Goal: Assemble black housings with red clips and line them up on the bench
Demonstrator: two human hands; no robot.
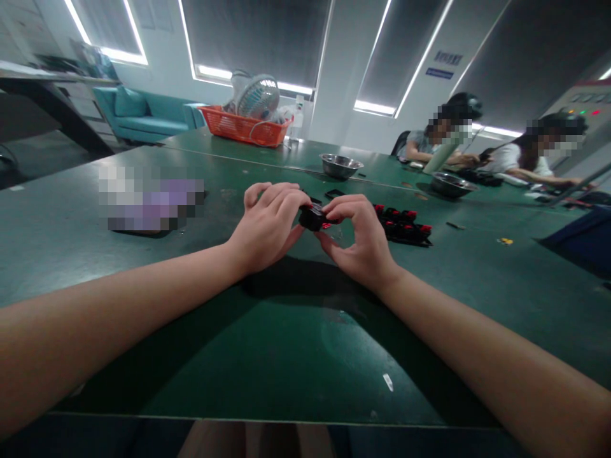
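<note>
Between my two hands, just above the table, is a small black part with red bits point(312, 218); its exact kind does not show. My left hand point(270, 219) grips its left side with thumb and fingers. From the right, the thumb and bent fingers of my right hand point(360, 238) pinch its other side. The fingertips hide much of the part. Just beyond my right hand, several similar black-and-red pieces point(405, 226) sit in rows on the table. A flat black piece point(334, 194) lies behind my hands.
The green table point(296, 369) spreads all around. A metal bowl point(341, 166) stands behind my hands, a second bowl point(452, 184) to the right. An orange basket point(243, 127) holds a fan point(258, 97). A blurred purple item point(165, 203) lies left. Two people sit at the far right.
</note>
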